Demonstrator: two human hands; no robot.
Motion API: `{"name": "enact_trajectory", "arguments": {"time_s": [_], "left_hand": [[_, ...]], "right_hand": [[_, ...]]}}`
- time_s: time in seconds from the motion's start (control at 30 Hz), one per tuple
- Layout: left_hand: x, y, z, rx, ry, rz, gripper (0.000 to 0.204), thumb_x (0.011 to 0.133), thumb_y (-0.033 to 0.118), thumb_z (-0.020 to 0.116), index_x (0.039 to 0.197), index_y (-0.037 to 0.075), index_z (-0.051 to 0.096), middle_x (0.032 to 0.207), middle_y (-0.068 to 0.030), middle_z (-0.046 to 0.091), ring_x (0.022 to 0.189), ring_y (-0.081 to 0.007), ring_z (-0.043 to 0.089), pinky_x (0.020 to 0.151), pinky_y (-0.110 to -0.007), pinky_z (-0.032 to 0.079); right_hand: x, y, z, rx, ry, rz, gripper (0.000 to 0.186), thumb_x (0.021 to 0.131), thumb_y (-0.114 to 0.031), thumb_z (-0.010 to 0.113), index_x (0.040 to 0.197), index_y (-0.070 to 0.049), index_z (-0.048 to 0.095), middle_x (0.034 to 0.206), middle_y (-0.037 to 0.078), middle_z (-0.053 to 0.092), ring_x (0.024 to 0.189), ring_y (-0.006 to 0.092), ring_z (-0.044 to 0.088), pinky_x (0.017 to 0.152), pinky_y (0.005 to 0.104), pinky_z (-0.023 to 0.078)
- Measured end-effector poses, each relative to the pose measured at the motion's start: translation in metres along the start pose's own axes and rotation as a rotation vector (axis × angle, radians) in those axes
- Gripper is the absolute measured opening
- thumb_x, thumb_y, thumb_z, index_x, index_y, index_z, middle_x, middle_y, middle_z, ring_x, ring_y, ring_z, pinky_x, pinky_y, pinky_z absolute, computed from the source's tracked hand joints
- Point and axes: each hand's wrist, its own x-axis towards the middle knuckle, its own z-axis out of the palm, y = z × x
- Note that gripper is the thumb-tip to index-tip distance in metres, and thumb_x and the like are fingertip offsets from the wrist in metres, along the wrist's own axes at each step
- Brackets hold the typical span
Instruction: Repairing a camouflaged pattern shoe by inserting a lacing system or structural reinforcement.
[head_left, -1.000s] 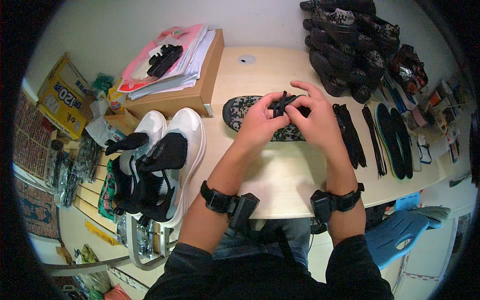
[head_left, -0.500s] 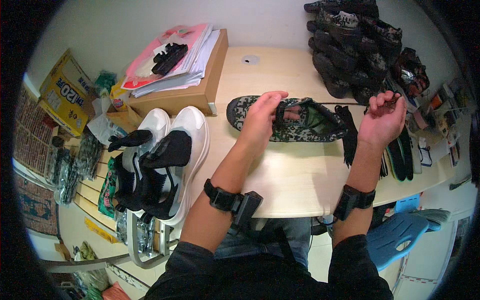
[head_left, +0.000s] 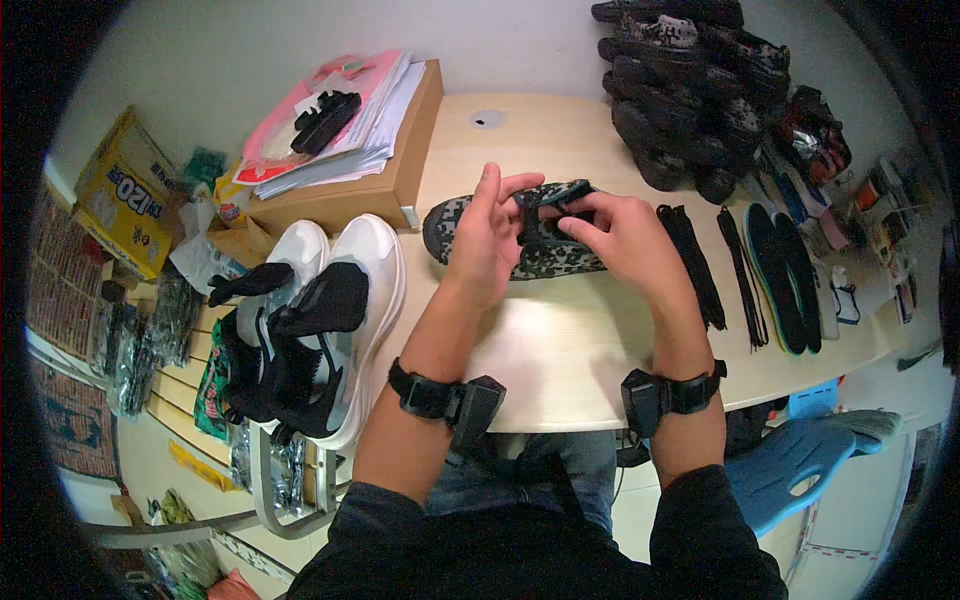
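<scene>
One shoe (head_left: 552,261) right of the box (head_left: 413,165), long axis running toe-first toward it; left hand (head_left: 481,247), nearer the box, spread open at the shoe; right hand (head_left: 622,238), farther from the box, curls over it, pinching what I can't tell

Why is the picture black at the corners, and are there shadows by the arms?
Head view: black corners, probably from the round fisheye lens; head view: yes, soft shadows on the table between the forearms; head view: the stacked shoes look dim, blending together.
</scene>
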Motion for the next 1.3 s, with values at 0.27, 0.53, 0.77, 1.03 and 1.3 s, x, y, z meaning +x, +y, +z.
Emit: {"name": "enact_trajectory", "arguments": {"time_s": [0.27, 0.53, 0.77, 1.03, 1.3], "left_hand": [[-0.001, 0.002, 0.002, 0.054, -0.025, 0.002, 0.057, 0.098, 0.049, 0.032, 0.118, -0.003, 0.048, 0.1, -0.0162, 0.063, 0.097, -0.0215, 0.06, 0.085, -0.035, 0.05], [0.0, 0.0, 0.002, -0.023, 0.011, -0.029, 0.045, 0.098, 0.038, 0.039, 0.112, -0.003, 0.051, 0.1, -0.0191, 0.063, 0.091, -0.0257, 0.064, 0.081, -0.037, 0.053], [0.001, 0.001, 0.0, 0.041, 0.064, 0.0, 0.026, 0.094, 0.019, 0.046, 0.108, -0.003, 0.051, 0.094, -0.019, 0.064, 0.077, -0.0251, 0.066, 0.074, -0.036, 0.054], [0.003, 0.0, -0.001, 0.081, 0.067, -0.009, 0.022, 0.088, -0.001, 0.052, 0.11, -0.003, 0.05, 0.091, -0.0166, 0.065, 0.067, -0.0197, 0.064, 0.065, -0.026, 0.054], [0.001, -0.001, -0.001, 0.168, -0.012, -0.027, 0.023, 0.088, 0.0, 0.054, 0.11, -0.004, 0.05, 0.087, -0.0137, 0.064, 0.071, -0.0172, 0.062, 0.068, -0.026, 0.052]], "right_hand": [[0.003, 0.004, 0.005, -0.059, -0.085, 0.012, 0.023, 0.079, -0.025, 0.066, 0.089, -0.005, 0.069, 0.076, 0.016, 0.066, 0.071, 0.0323, 0.064, 0.066, 0.039, 0.05], [0.001, 0.002, 0.009, -0.022, 0.192, 0.037, 0.018, 0.082, -0.019, 0.061, 0.083, -0.001, 0.064, 0.076, 0.018, 0.065, 0.072, 0.0345, 0.064, 0.066, 0.0416, 0.05], [0.002, 0.002, 0.007, 0.009, 0.273, 0.046, 0.017, 0.081, -0.016, 0.061, 0.081, 0.001, 0.062, 0.074, 0.018, 0.065, 0.069, 0.0347, 0.064, 0.064, 0.0412, 0.049], [0.003, 0.01, 0.014, -0.013, 0.346, -0.1, 0.018, 0.079, -0.017, 0.063, 0.083, 0.001, 0.064, 0.075, 0.017, 0.066, 0.069, 0.0337, 0.064, 0.065, 0.0398, 0.05], [0.003, 0.011, 0.018, 0.243, 0.036, -0.003, 0.021, 0.079, -0.017, 0.064, 0.092, -0.001, 0.068, 0.077, 0.017, 0.068, 0.067, 0.0259, 0.066, 0.065, 0.034, 0.05]]}}
